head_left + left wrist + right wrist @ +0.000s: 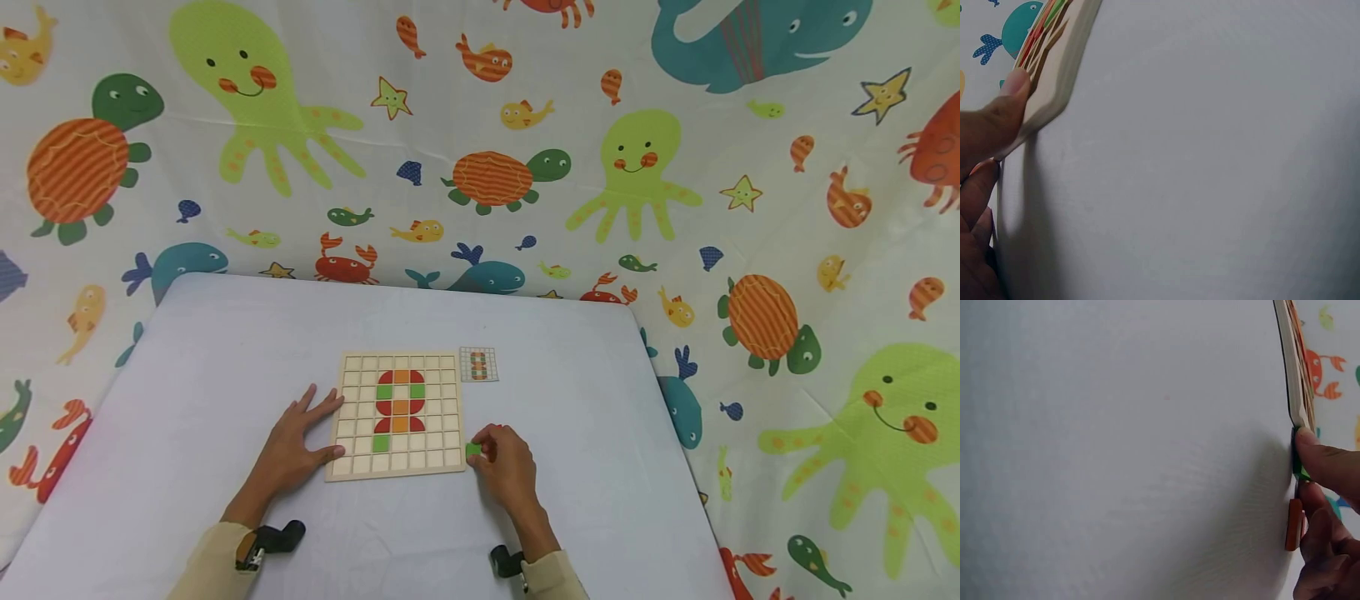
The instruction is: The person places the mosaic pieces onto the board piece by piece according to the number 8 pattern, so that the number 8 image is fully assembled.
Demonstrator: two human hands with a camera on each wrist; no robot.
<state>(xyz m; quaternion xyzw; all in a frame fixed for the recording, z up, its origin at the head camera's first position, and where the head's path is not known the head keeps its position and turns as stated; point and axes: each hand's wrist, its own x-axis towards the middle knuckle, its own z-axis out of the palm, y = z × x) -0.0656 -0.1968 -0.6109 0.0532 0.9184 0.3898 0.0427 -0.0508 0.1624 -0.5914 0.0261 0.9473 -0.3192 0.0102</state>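
A wooden grid board lies on the table with red, orange and green tiles set in its middle columns. My left hand has its fingers spread, and its thumb and fingertips touch the board's left edge. In the left wrist view the thumb rests against the board's rim. Just off the board's lower right side, my right hand pinches a green square tile between thumb and fingers. An orange-red tile shows by the curled fingers in the right wrist view; whether they hold it is unclear.
A small pattern card with a printed grid lies beside the board's upper right corner. White cloth covers the table. Behind and at the sides hangs a curtain printed with sea animals. Each wrist wears a black camera.
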